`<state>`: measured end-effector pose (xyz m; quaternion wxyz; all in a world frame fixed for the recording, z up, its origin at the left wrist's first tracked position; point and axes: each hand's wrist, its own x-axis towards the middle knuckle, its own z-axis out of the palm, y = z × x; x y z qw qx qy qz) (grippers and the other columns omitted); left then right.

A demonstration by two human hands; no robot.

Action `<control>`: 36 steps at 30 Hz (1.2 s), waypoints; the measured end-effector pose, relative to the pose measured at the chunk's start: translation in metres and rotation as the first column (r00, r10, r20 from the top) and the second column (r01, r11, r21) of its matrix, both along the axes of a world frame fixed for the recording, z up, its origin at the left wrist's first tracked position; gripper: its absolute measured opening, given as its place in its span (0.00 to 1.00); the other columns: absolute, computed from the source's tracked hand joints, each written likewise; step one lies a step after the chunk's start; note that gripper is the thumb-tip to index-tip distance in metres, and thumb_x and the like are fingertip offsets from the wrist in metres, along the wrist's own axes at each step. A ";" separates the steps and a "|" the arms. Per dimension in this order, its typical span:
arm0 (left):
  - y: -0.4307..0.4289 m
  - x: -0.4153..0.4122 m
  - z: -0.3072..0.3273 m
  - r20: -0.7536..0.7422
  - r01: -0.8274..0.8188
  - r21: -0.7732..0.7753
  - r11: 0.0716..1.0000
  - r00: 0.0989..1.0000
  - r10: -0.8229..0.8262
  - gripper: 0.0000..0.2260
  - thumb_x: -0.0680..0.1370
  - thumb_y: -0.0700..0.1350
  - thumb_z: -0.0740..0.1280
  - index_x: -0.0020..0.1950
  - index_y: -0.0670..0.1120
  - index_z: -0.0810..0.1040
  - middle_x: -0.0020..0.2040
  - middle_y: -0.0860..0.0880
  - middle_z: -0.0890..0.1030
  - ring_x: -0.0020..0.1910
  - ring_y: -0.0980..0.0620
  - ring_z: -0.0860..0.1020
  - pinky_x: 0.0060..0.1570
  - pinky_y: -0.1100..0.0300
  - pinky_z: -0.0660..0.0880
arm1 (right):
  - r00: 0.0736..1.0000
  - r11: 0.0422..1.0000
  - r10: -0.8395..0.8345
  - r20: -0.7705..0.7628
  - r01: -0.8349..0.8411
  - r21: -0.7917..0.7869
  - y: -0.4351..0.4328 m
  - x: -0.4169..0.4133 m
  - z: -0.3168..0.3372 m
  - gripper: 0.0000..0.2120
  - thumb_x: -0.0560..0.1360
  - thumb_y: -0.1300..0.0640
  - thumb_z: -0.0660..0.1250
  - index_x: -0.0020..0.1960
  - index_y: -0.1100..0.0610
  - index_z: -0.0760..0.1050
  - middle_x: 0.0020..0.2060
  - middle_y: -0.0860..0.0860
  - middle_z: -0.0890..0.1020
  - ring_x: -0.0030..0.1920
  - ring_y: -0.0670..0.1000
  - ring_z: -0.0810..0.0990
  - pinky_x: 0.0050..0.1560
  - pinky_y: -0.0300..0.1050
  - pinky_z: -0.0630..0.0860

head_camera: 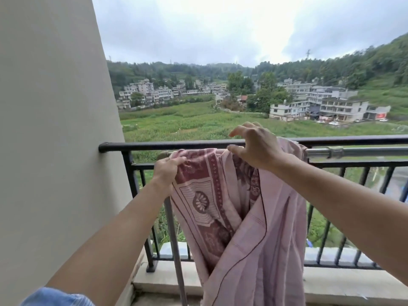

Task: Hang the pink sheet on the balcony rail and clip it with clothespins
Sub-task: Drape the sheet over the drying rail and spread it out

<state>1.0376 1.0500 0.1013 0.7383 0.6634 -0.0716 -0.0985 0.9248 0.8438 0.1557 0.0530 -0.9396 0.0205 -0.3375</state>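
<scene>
We cannot see the lower end of the pink sheet [240, 217], which runs out of the bottom of the view, and its far side is hidden where it falls over the silver drying pole [353, 151] just inside the black balcony rail [154, 144]. No clothespins can be made out anywhere. Our left hand [166, 172] is closed on the sheet's upper left corner, its fingertips buried in the bunched cloth, beside a grey upright post [174, 235] of the drying rack. Our right hand [256, 146] pinches the top edge between thumb and forefinger, while the other fingers are spread above the rail. The sheet hangs in long vertical folds: pale pink and plain on the right with a thin dark line of stitching, and on the left a maroon border with small diamonds and a round flower medallion. A beige wall [55, 129] fills the left side.
</scene>
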 end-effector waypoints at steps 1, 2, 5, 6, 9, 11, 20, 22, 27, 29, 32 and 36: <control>0.002 0.006 0.005 0.006 0.043 -0.073 0.996 0.999 -0.043 0.11 0.75 0.43 0.69 0.56 0.43 0.82 0.49 0.41 0.84 0.45 0.42 0.83 0.46 0.48 0.81 | 0.996 1.000 0.012 -0.087 -0.013 -0.009 0.005 0.008 -0.007 0.23 0.74 0.41 0.67 0.64 0.53 0.75 0.61 0.53 0.78 0.60 0.55 0.75 0.55 0.53 0.73; 0.004 0.012 0.011 0.001 0.067 -0.132 0.989 0.998 -0.068 0.10 0.76 0.45 0.66 0.53 0.44 0.82 0.48 0.42 0.84 0.45 0.42 0.82 0.46 0.49 0.80 | 0.989 1.000 0.010 -0.147 -0.010 -0.004 0.005 0.014 -0.014 0.25 0.73 0.40 0.67 0.66 0.51 0.74 0.62 0.52 0.78 0.61 0.56 0.75 0.56 0.53 0.73; 0.015 0.020 0.008 -0.015 0.054 -0.201 0.978 0.998 -0.059 0.09 0.79 0.43 0.62 0.50 0.43 0.81 0.43 0.43 0.83 0.39 0.45 0.82 0.44 0.52 0.79 | 0.997 1.000 0.011 -0.081 -0.009 0.020 -0.007 0.029 -0.037 0.15 0.74 0.48 0.67 0.60 0.45 0.79 0.58 0.49 0.82 0.58 0.56 0.80 0.54 0.51 0.73; 0.019 0.018 -0.001 -0.027 0.041 -0.161 0.986 0.999 -0.046 0.08 0.78 0.41 0.64 0.53 0.42 0.80 0.43 0.42 0.83 0.38 0.45 0.82 0.43 0.51 0.80 | 1.000 0.998 0.014 -0.010 -0.014 0.064 -0.013 0.030 -0.043 0.13 0.75 0.53 0.67 0.57 0.45 0.81 0.56 0.49 0.84 0.55 0.56 0.81 0.52 0.49 0.74; 0.038 0.019 -0.027 -0.080 0.003 -0.025 1.000 0.997 -0.005 0.19 0.70 0.38 0.74 0.59 0.36 0.76 0.48 0.37 0.83 0.37 0.43 0.82 0.39 0.48 0.82 | 0.997 0.994 0.012 0.072 -0.020 0.107 -0.027 0.028 -0.047 0.12 0.76 0.58 0.65 0.54 0.49 0.83 0.51 0.52 0.86 0.51 0.58 0.83 0.46 0.48 0.75; 0.045 0.024 -0.017 -0.027 -0.075 -0.087 0.993 0.997 0.073 0.12 0.69 0.35 0.74 0.49 0.39 0.75 0.38 0.42 0.82 0.30 0.47 0.80 0.30 0.57 0.78 | 0.994 0.990 -0.044 0.101 0.030 0.136 -0.038 0.023 -0.042 0.12 0.77 0.58 0.64 0.55 0.50 0.83 0.49 0.54 0.86 0.50 0.59 0.83 0.46 0.48 0.75; 0.036 0.022 -0.038 -0.038 -0.156 0.077 0.985 0.986 0.160 0.08 0.75 0.46 0.71 0.46 0.43 0.75 0.34 0.46 0.77 0.28 0.52 0.74 0.30 0.60 0.71 | 0.978 0.914 -0.186 0.092 0.137 0.383 -0.071 -0.002 -0.053 0.14 0.75 0.54 0.64 0.59 0.53 0.78 0.50 0.54 0.84 0.52 0.58 0.81 0.54 0.48 0.77; 0.013 0.012 -0.047 -0.088 0.031 0.102 0.994 0.996 -0.022 0.20 0.76 0.59 0.66 0.53 0.43 0.79 0.47 0.45 0.83 0.43 0.48 0.80 0.44 0.54 0.75 | 0.984 0.936 -0.171 0.044 0.149 0.320 -0.063 -0.002 -0.060 0.18 0.73 0.53 0.67 0.62 0.53 0.77 0.54 0.56 0.83 0.56 0.59 0.80 0.59 0.52 0.75; -0.010 0.008 -0.044 -0.294 0.192 -0.170 0.967 0.926 -0.236 0.22 0.83 0.54 0.49 0.51 0.42 0.76 0.46 0.41 0.82 0.46 0.43 0.79 0.55 0.48 0.75 | 0.966 0.945 -0.248 -0.075 0.258 0.201 -0.062 -0.008 -0.061 0.21 0.73 0.53 0.65 0.65 0.52 0.75 0.63 0.52 0.79 0.65 0.57 0.73 0.68 0.55 0.66; -0.013 0.006 -0.045 -0.165 0.216 0.077 0.973 0.966 -0.202 0.17 0.83 0.50 0.52 0.43 0.47 0.77 0.44 0.46 0.81 0.46 0.46 0.77 0.54 0.49 0.73 | 0.961 0.947 -0.254 -0.107 0.269 0.178 -0.060 -0.009 -0.058 0.22 0.72 0.53 0.66 0.66 0.52 0.75 0.64 0.51 0.78 0.66 0.56 0.73 0.69 0.55 0.66; -0.014 -0.001 -0.042 -0.048 0.324 0.090 0.942 0.946 -0.321 0.20 0.83 0.47 0.52 0.40 0.46 0.80 0.47 0.47 0.83 0.50 0.46 0.78 0.62 0.45 0.71 | 0.953 0.941 -0.275 -0.128 0.294 0.168 -0.054 -0.008 -0.055 0.22 0.73 0.50 0.66 0.67 0.52 0.74 0.65 0.51 0.78 0.66 0.55 0.72 0.70 0.54 0.65; -0.003 0.005 -0.054 -0.182 0.583 -0.323 0.745 0.735 -0.654 0.25 0.83 0.53 0.49 0.67 0.37 0.73 0.62 0.36 0.78 0.60 0.37 0.76 0.66 0.41 0.69 | 0.947 0.933 -0.290 -0.134 0.311 0.180 -0.043 -0.009 -0.048 0.23 0.74 0.44 0.64 0.68 0.49 0.73 0.65 0.53 0.78 0.66 0.57 0.73 0.68 0.54 0.67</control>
